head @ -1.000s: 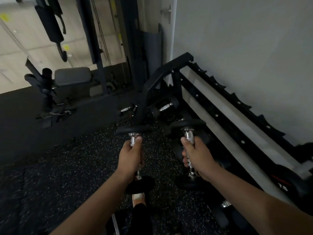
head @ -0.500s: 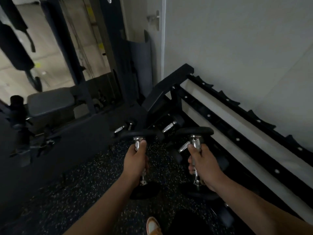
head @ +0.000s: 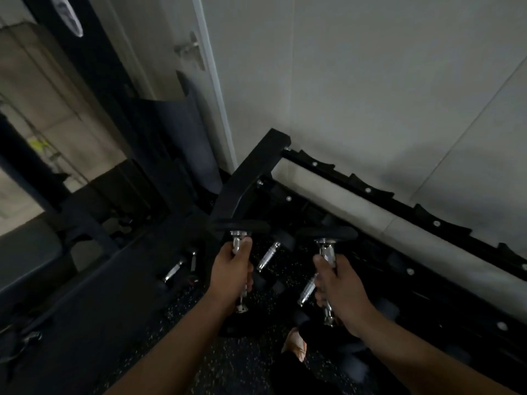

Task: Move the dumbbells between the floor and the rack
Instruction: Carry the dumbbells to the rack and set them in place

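Glossy chromed metal handles are gleaming on the matt black dumbbells [head: 326,233], the rack [head: 251,178] is showing matt black metal, and the floor [head: 228,363] is looking rough and speckled.

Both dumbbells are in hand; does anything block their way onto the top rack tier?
Nothing visible does. The left hand and right hand each grip a dumbbell, and the top tier by the wall shows bare cradles; only the rack's end post stands near the left one.

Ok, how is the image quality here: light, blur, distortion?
Head view: dim and underexposed, so the black dumbbell heads and rack merge into the floor; chrome handles catch the only glare; left edge is motion-smeared; wide-angle lens bends the wall lines; both hands stay reasonably sharp.
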